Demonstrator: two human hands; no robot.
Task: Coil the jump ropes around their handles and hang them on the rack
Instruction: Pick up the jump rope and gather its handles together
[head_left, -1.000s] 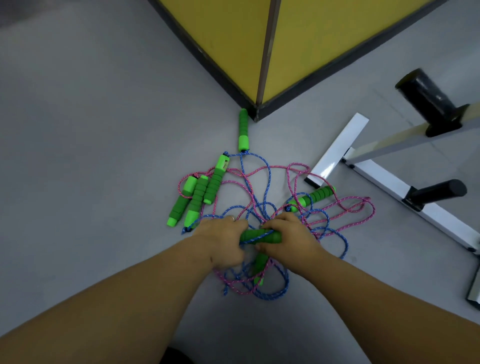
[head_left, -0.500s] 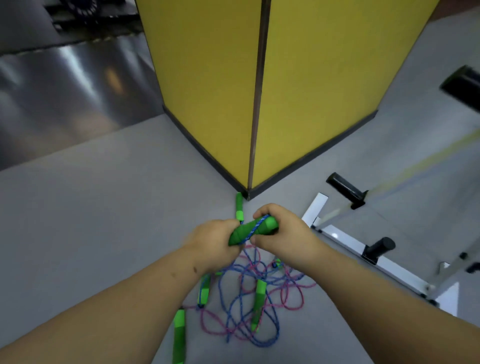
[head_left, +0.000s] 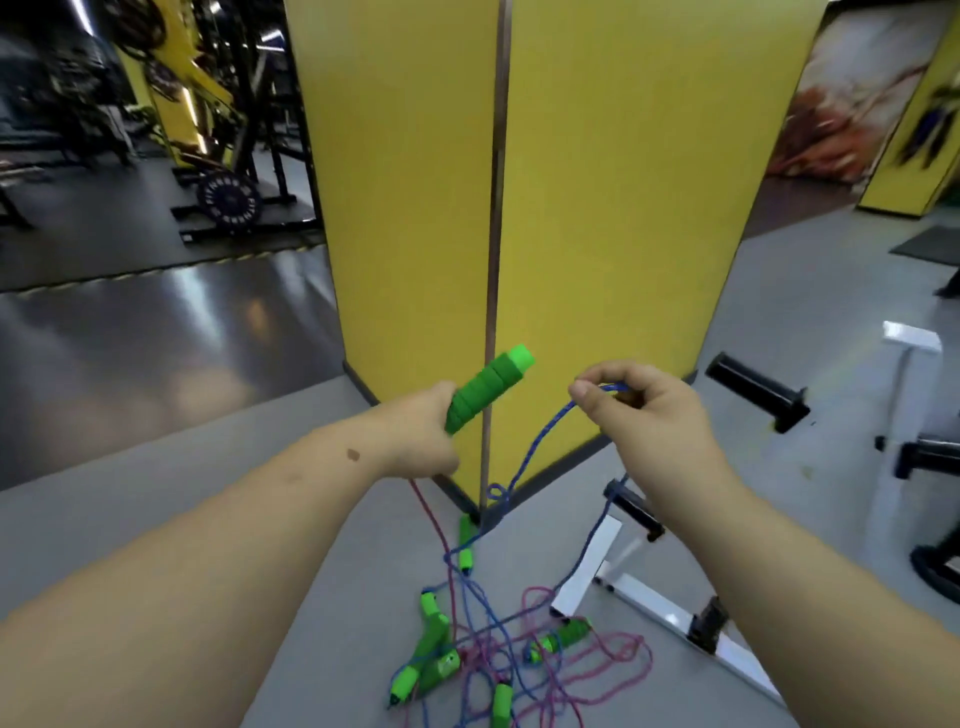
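Two bare hands are raised in front of a yellow panelled pillar (head_left: 597, 208). The left hand (head_left: 423, 434) has its fingers curled round the lower end of a green ribbed foam jump-rope handle (head_left: 488, 387), which tilts up and to the right. The right hand (head_left: 641, 402) pinches a blue braided rope (head_left: 540, 436) between thumb and forefinger; from there the rope drops to a small knot and on down to the grey floor (head_left: 156, 519). A pink braided rope (head_left: 434, 525) hangs from below the left hand to the same spot. On the floor lies a tangled heap of blue and pink rope (head_left: 519, 660) with several more green handles (head_left: 434, 639) among it. Just right of the heap stands a white metal rack with black pegs (head_left: 649, 605), its foot touching the outer loops.
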